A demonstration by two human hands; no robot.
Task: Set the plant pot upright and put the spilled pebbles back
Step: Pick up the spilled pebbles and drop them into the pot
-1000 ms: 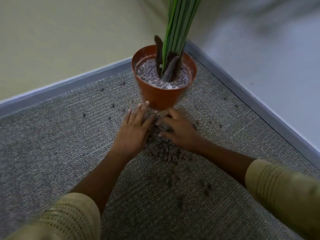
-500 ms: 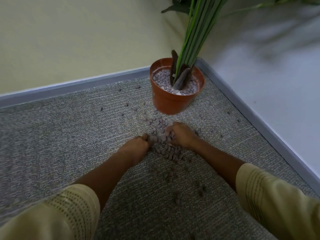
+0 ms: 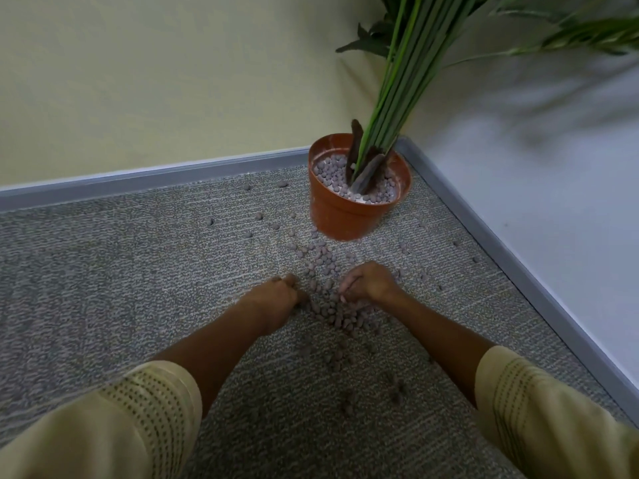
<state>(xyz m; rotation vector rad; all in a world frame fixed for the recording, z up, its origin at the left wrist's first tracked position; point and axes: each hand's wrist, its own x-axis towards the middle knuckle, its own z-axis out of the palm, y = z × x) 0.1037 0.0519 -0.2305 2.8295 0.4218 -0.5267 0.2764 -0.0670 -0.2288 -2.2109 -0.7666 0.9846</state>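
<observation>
A: The round terracotta-orange plastic plant pot (image 3: 359, 198) is standing upright in the corner, at about one o'clock from the person, with long green stems rising out of it and a layer of grey pebbles showing inside.

B: And the spill?

A: The small grey-brown clay pebbles (image 3: 328, 299) are heaped on the grey woven carpet (image 3: 103, 288) between the pot and the person, at twelve o'clock from them. Strays are scattered towards ten o'clock, and a few lie over by the grey skirting strip (image 3: 155, 174) and on the side at two o'clock.

B: What has changed?

A: A second ago both hands were spread flat right against the foot of the pot. Now they have drawn back towards the person and sit either side of the heap, well short of the pot. The left hand (image 3: 276, 299) has its fingers curled under, knuckles up, raking pebbles inwards. The right hand (image 3: 366, 285) is cupped the same way, fingers (image 3: 347, 288) bent down into the pile.

B: Holding any?

A: I can't tell whether either palm has pebbles in it; the curled fingers hide that.

B: So where does that leave things?

A: Pot righted, I'd say, and the sweeping-together under way. Most of the pebbles have yet to go back in.
</observation>
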